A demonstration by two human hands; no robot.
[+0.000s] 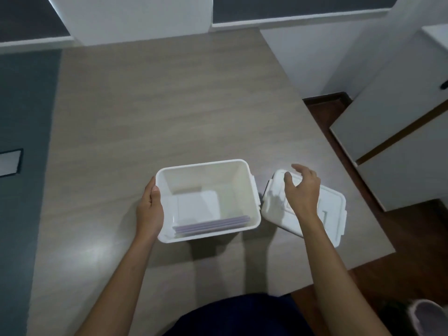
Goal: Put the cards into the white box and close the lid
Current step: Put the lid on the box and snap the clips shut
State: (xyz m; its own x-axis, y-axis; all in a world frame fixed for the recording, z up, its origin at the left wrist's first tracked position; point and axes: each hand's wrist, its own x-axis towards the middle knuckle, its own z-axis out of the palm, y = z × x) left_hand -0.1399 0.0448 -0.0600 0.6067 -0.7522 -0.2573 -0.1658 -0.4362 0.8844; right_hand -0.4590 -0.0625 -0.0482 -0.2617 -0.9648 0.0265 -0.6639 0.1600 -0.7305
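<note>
The white box (244,190) stands open on the wooden table, near its front edge. Pale purple cards (211,225) lie flat on the box floor against the near wall. My left hand (150,209) rests flat against the box's left outer wall, steadying it. The white lid (332,214) lies on the table just right of the box, handle side up. Over the lid's far left part hovers my right hand (303,190), fingers spread and curled; whether it touches the lid I cannot tell.
The table (157,112) stretches away behind the box. Its right edge runs close to the lid, with dark floor (412,238) beyond. White cabinets (400,146) stand at the right. A white wall and pillar are at the back.
</note>
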